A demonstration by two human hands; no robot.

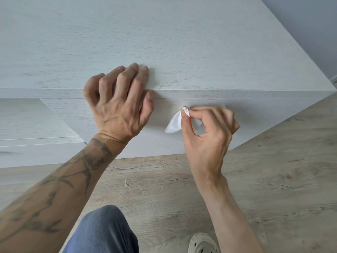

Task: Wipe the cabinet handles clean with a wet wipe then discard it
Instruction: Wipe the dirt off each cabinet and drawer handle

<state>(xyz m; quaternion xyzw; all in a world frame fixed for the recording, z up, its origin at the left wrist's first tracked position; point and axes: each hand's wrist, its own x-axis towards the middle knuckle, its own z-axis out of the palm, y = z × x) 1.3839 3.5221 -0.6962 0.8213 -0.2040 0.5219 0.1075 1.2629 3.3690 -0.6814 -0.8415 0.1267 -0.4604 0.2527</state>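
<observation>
**Wiping the drawer handle: run the wipe along the bar**

Your right grip [209,132] pinches the wet wipe [173,125] between thumb and forefinger, with the other fingers curled behind. It presses a bunched corner of the wipe onto the left end of the cabinet handle [184,107] on the drawer front [127,147]. The rest of the wipe hangs loose, left of and below the pinch. From this high view only two small bits of the handle's metal show, one at the wipe and one further right past your knuckles. Your hand hides the stretch between them.

Your left grip [118,106] holds nothing. Its fingers are spread and arched with the tips on the cabinet top [164,42] and the thumb against the front edge. It sits just left of the handle and seems to brace you.

Wiping looks to be under way on this handle, and discarding is yet to come. To do this step well:

- **Wrap, don't dab.** Wrap the wipe around the bar so that the top, underside and back all get covered.
- **One slow pass.** Draw the wipe from this left end to the right end in a single movement.
- **Use the flap.** Fold in the loose flap so that more damp cloth meets the metal.
- **Pinch lightly.** Use only enough pressure to let the wipe slide, because a thin wipe is likely to bunch or tear at the mounting post if you squeeze hard.
- **Balance only.** Lean on the left grip to steady yourself, not to shove the cabinet.

More fronts show at the far left, but I cannot tell from here whether they carry handles.
</observation>
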